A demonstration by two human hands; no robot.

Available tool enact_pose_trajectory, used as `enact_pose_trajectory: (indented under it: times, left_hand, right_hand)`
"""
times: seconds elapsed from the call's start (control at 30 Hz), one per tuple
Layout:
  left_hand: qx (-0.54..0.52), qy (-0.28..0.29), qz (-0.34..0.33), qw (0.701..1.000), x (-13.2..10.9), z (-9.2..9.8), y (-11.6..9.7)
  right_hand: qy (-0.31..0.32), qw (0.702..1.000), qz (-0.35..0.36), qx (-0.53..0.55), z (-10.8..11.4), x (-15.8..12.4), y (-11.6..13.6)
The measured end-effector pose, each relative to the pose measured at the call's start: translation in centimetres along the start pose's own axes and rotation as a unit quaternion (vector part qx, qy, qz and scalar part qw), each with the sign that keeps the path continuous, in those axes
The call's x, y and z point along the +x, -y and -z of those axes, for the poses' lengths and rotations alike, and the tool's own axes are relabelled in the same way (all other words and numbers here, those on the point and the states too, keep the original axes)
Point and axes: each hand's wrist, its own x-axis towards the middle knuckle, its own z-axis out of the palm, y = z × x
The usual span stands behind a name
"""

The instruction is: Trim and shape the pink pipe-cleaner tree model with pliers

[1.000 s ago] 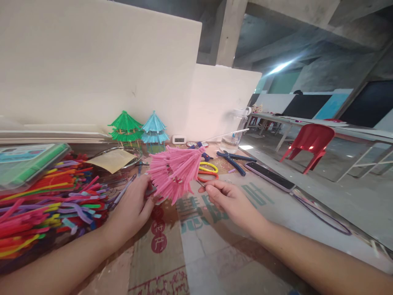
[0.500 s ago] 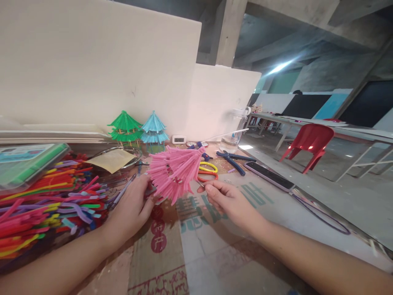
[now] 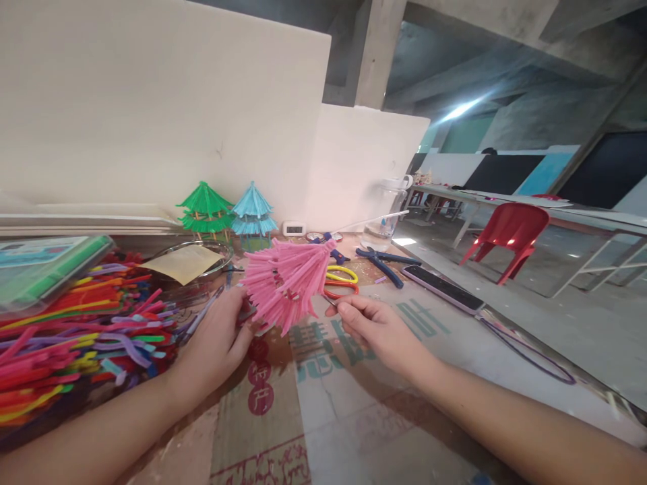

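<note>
A pink two-tiered pavilion model (image 3: 290,283), its roof built from fuzzy pipe cleaners, lies tilted with its peak toward the upper right. My left hand (image 3: 225,337) is closed around its base, which the palm and fingers partly hide. Close to the lower roof edge, my right hand (image 3: 364,323) pinches a thin dark piece; its kind is too small to make out. Behind stand a green pavilion model (image 3: 205,209) and a light blue one (image 3: 253,209), both upright and of similar shape.
Pipe cleaners (image 3: 101,337) in many colours lie at left beneath a plastic case (image 3: 50,273). Scissors (image 3: 341,279), blue pliers (image 3: 387,259), a phone (image 3: 445,289) and a water jug (image 3: 384,215) are on the table's right side. A red chair (image 3: 508,232) stands beyond.
</note>
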Motion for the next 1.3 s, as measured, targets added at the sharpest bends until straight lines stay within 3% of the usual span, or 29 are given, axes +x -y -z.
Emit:
enact_pose_trajectory:
  times: [1.3]
  left_hand:
    - [-0.005,-0.001,0.009,1.000,0.08,0.00,-0.05]
  right_hand:
    - [0.015,1.000,0.003,-0.004,-0.04,-0.06,-0.22]
